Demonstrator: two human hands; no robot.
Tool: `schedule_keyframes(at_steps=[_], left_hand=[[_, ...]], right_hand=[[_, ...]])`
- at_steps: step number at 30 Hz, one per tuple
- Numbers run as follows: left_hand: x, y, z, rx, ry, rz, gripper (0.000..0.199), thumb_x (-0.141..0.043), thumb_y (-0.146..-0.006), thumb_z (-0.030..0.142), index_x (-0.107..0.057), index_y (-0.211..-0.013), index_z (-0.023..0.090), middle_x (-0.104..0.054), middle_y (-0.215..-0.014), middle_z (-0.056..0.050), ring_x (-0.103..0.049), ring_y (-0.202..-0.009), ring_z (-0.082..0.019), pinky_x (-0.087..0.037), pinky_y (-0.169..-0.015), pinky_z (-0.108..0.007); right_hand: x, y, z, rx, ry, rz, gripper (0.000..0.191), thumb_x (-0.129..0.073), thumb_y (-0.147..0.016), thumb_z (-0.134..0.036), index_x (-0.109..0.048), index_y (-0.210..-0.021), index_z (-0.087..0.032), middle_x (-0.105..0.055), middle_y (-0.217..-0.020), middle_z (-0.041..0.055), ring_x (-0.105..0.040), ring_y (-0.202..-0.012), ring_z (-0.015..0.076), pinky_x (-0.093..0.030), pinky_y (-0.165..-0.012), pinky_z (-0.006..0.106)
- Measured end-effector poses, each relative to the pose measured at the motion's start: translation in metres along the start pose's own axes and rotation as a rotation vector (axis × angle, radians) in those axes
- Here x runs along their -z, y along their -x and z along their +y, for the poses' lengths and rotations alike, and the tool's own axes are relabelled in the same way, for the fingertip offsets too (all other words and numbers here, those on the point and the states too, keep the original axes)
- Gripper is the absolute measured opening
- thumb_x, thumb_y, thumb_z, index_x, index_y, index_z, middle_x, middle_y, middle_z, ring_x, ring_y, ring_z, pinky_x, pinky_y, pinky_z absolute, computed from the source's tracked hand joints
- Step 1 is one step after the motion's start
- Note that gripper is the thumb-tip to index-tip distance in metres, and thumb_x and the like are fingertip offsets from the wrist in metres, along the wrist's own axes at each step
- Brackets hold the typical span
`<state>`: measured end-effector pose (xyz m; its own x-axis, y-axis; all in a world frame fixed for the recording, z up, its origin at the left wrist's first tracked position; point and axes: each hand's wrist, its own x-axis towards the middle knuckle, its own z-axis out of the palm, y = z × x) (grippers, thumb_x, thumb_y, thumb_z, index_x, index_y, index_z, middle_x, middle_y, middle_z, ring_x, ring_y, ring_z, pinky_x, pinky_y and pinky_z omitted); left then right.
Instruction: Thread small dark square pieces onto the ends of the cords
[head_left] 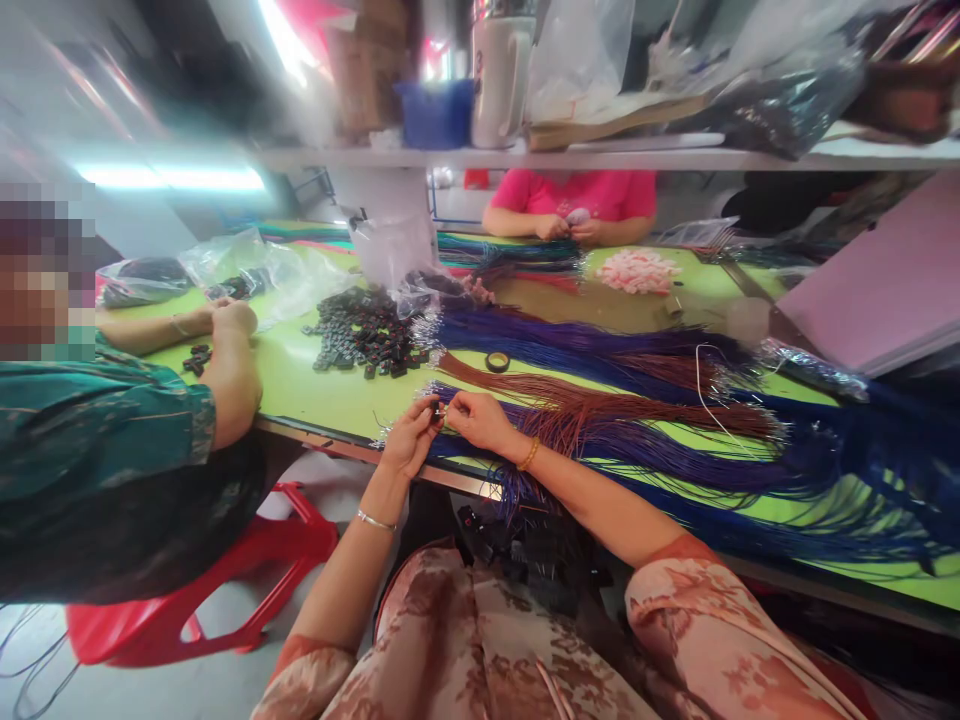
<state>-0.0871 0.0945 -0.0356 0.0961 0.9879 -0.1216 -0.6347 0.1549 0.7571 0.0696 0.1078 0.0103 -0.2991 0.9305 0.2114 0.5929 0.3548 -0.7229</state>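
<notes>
Workbench with lime-green top (337, 397). Above its near edge: one small black housing (436, 409), pinched in the left hand (409, 437); right hand (480, 420) beside it, pinching a tiny pale piece (444, 411), nature unclear. Outward: tape roll (495, 367), two o'clock; brown wire bundle (555, 396), three o'clock; black component heap (367, 330), eleven o'clock. Handling, as judged: housing steady, parts squarely aligned.

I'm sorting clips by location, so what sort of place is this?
Probably a small wiring assembly workshop: wire bundles and a heap of small black parts lie on the green table, with a person in pink and another in teal around it.
</notes>
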Motion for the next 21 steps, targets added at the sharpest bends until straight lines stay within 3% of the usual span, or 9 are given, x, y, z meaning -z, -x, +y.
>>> schedule_keyframes(at_steps=[12,21], left_hand=[[-0.0034,0.0023,0.0004,-0.017,-0.050,0.016,0.031,-0.079,-0.067,0.018,-0.064,-0.093,0.018,-0.069,-0.089,-0.002,-0.064,-0.083,-0.012,-0.051,-0.080,-0.026],[-0.0042,0.0030,-0.0021,-0.034,-0.091,0.122,0.033,-0.082,-0.062,0.021,-0.060,-0.087,0.018,-0.068,-0.081,0.001,-0.064,-0.074,-0.010,-0.052,-0.075,-0.025]], right_hand=[[-0.0007,0.0017,-0.0019,-0.015,0.015,-0.008,0.026,-0.054,-0.086,-0.031,-0.065,-0.070,-0.015,-0.060,-0.060,-0.0004,-0.042,-0.053,0.0098,-0.026,-0.054,0.023],[0.0006,0.0048,0.0007,0.188,0.120,-0.062,0.019,-0.050,-0.088,-0.022,-0.064,-0.078,-0.014,-0.066,-0.075,0.0046,-0.051,-0.064,0.0122,-0.030,-0.061,0.023]])
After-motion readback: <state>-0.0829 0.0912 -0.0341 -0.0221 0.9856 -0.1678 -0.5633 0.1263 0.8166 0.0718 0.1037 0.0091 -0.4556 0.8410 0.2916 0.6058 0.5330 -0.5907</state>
